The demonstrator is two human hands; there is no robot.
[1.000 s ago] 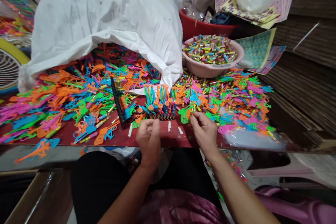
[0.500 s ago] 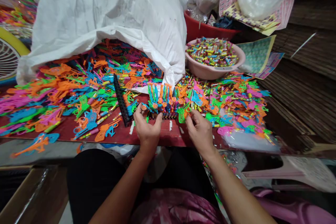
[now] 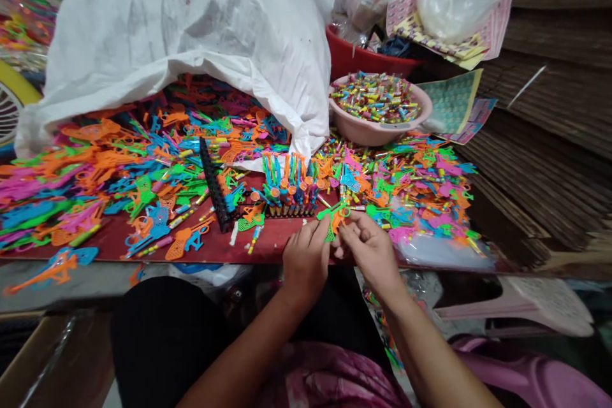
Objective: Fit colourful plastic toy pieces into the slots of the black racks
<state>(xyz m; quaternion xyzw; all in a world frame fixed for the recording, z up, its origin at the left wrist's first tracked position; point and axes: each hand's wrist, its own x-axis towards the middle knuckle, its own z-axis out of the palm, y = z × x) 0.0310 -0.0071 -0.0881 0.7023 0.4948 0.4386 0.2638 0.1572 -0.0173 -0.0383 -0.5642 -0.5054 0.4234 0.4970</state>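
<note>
My left hand (image 3: 306,258) is closed, its fingertips at the grip of a flat green plastic toy gun (image 3: 329,211). Beside it, my right hand (image 3: 370,245) pinches at an orange toy gun (image 3: 340,213) overlapping the green one. The fingertips partly hide both pieces. Just beyond stands a black rack (image 3: 291,211) with a row of upright coloured plastic pieces and small tubes. A second black rack (image 3: 215,188) lies at an angle to the left. Between the racks and the table edge are a green lattice-grip toy gun (image 3: 251,222) and a small yellow tube (image 3: 255,241).
Heaps of coloured toy guns (image 3: 109,159) spill from a large white sack (image 3: 191,6). A pink basin (image 3: 377,131) full of small tubes stands at the back right, before a red tub (image 3: 354,60). Clear plastic bags (image 3: 444,248) lie on the red table (image 3: 272,247) at right.
My left hand has moved right from the rack's left end to meet my right hand at the green and orange toy guns. The view has shifted slightly.
</note>
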